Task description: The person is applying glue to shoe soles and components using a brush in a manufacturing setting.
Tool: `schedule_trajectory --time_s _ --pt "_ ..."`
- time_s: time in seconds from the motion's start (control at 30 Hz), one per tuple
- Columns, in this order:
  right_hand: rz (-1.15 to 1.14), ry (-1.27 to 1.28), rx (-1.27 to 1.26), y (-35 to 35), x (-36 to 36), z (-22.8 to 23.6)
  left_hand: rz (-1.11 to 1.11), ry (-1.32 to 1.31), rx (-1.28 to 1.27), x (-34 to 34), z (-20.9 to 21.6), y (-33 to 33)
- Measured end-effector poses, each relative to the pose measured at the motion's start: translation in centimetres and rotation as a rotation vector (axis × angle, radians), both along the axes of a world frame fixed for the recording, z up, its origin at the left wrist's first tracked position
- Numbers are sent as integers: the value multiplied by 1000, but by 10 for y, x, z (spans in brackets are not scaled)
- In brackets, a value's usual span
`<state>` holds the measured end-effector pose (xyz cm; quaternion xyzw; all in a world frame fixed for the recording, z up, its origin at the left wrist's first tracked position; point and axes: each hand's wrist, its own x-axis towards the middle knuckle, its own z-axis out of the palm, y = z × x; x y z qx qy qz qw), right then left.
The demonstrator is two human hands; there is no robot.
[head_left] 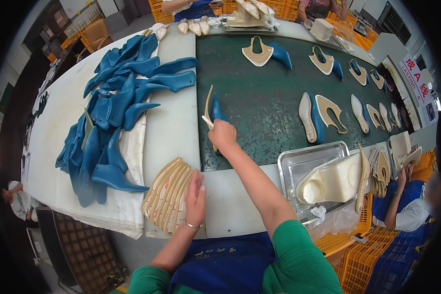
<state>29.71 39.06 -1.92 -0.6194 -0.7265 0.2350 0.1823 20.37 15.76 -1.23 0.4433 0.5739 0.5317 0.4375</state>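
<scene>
One metal tray [299, 164], one white plastic jug [333, 182], two stacks of insoles [167, 196].

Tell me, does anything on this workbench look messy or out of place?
Mostly orderly. The blue shoe lasts lie in a loose, tangled heap on the white table, pointing every way, unlike the spaced pairs on the green belt. One beige insole is stuck among them. The fanned insole stack under the left hand looks tidy.

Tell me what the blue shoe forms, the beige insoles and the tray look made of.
Blue forms: probably hard plastic, smooth with a slight sheen, uniform colour. Beige insoles: likely fibreboard or stiff card, thin, flat and matte, fanned in a stack under the left hand. Tray: metal, seemingly steel, grey and reflective with a rolled rim.
</scene>
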Motion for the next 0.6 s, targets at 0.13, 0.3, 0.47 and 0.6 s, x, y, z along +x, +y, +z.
schedule_trajectory --time_s 0.13,0.3,0.47,0.6 --pt "-20 -103 50 1 -5 -23 -117 -33 -45 6 -1 -28" --pt "-5 -162 180 -4 5 -34 -187 -47 -67 7 3 -40" --pt "38 -134 73 -22 16 -1 -126 -71 1 -9 20 -35" --pt "92 156 111 -48 8 68 45 159 175 -56 55 -5"
